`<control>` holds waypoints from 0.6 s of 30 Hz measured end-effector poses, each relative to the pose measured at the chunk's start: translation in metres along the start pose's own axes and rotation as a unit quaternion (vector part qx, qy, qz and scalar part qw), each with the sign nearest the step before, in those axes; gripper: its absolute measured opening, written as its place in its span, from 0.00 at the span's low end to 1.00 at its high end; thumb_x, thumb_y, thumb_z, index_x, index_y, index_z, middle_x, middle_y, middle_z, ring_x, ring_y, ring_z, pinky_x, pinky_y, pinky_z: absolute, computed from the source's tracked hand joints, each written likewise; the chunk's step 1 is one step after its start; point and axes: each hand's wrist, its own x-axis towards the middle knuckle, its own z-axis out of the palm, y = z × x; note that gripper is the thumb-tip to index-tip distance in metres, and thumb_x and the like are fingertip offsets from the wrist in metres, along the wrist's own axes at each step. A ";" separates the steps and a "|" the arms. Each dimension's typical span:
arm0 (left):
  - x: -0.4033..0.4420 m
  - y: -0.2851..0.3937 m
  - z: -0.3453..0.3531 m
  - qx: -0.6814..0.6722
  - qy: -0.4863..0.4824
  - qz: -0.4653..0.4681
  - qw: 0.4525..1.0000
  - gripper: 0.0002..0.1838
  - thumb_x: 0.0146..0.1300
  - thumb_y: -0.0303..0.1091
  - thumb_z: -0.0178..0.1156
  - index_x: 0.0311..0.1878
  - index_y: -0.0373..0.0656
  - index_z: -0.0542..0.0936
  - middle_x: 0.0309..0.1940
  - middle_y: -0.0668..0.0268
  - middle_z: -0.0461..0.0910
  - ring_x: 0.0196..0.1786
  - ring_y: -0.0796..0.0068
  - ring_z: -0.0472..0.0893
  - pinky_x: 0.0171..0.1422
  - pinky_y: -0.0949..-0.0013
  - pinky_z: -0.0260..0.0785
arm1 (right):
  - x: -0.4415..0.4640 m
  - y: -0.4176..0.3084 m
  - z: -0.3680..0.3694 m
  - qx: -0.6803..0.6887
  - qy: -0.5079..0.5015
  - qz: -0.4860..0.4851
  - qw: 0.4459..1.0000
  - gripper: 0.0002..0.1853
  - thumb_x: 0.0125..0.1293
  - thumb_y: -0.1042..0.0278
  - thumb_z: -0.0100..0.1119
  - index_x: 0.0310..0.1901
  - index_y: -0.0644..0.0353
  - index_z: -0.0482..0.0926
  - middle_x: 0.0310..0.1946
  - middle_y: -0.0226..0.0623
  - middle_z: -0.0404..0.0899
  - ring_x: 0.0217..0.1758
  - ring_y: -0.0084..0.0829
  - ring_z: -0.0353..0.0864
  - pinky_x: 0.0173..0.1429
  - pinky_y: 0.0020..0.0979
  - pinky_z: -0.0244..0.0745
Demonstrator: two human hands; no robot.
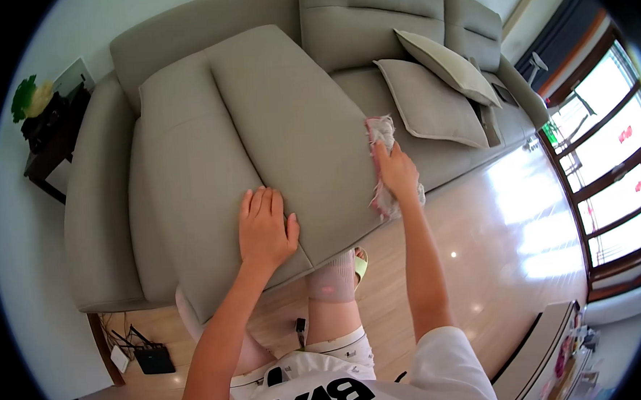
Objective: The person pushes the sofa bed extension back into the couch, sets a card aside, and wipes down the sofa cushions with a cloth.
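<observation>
My left hand [266, 229] lies flat on the grey-beige leather cushion [287, 122], beside its seam and near the front edge, holding nothing. My right hand [397, 170] is wrapped round a white and pink cloth [381, 130], which rests against the right edge of that cushion. The cushion is tilted and lies across the seat of a long sofa [369, 23] of the same colour. Two pillows, one light [447, 66] and one darker [431, 103], lean on the sofa's right part.
A dark side table [43, 160] with a green and yellow ornament [34, 99] stands at the left. On the floor at lower left is a black router [155, 359] with cables. A low cabinet [534, 341] stands at lower right, below glazed doors [609, 177].
</observation>
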 end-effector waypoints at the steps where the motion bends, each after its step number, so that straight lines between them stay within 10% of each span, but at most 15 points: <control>1: 0.001 0.001 0.001 -0.003 0.001 -0.001 1.000 0.25 0.64 0.39 0.56 0.58 0.30 0.75 0.58 0.47 0.77 0.68 0.51 0.72 0.80 0.47 0.53 | 0.025 0.009 0.004 0.006 -0.022 -0.010 1.000 0.41 0.72 0.31 0.37 0.66 0.62 0.73 0.58 0.61 0.79 0.67 0.60 0.74 0.72 0.57 0.62; 9: -0.005 -0.001 0.000 -0.015 0.019 -0.005 1.000 0.25 0.64 0.39 0.55 0.59 0.30 0.74 0.59 0.48 0.77 0.69 0.52 0.71 0.81 0.48 0.51 | 0.018 -0.016 0.006 0.003 -0.037 -0.012 0.999 0.39 0.74 0.35 0.35 0.62 0.66 0.77 0.60 0.61 0.78 0.69 0.61 0.72 0.71 0.55 0.64; 14: -0.012 -0.005 -0.006 -0.044 0.031 -0.004 0.999 0.22 0.65 0.34 0.54 0.59 0.30 0.74 0.59 0.48 0.77 0.70 0.52 0.70 0.82 0.50 0.50 | -0.095 -0.020 0.051 -0.192 0.209 -0.324 0.903 0.35 0.71 0.43 0.51 0.74 0.53 0.67 0.77 0.57 0.56 0.81 0.61 0.50 0.77 0.69 0.46; 18: -0.030 -0.032 -0.026 -0.089 0.027 -0.005 0.996 0.21 0.66 0.28 0.53 0.61 0.35 0.76 0.63 0.52 0.76 0.72 0.54 0.69 0.81 0.45 0.50 | -0.197 -0.018 0.073 -0.174 0.027 -0.400 0.900 0.38 0.68 0.50 0.58 0.79 0.42 0.59 0.79 0.46 0.54 0.83 0.57 0.45 0.80 0.66 0.40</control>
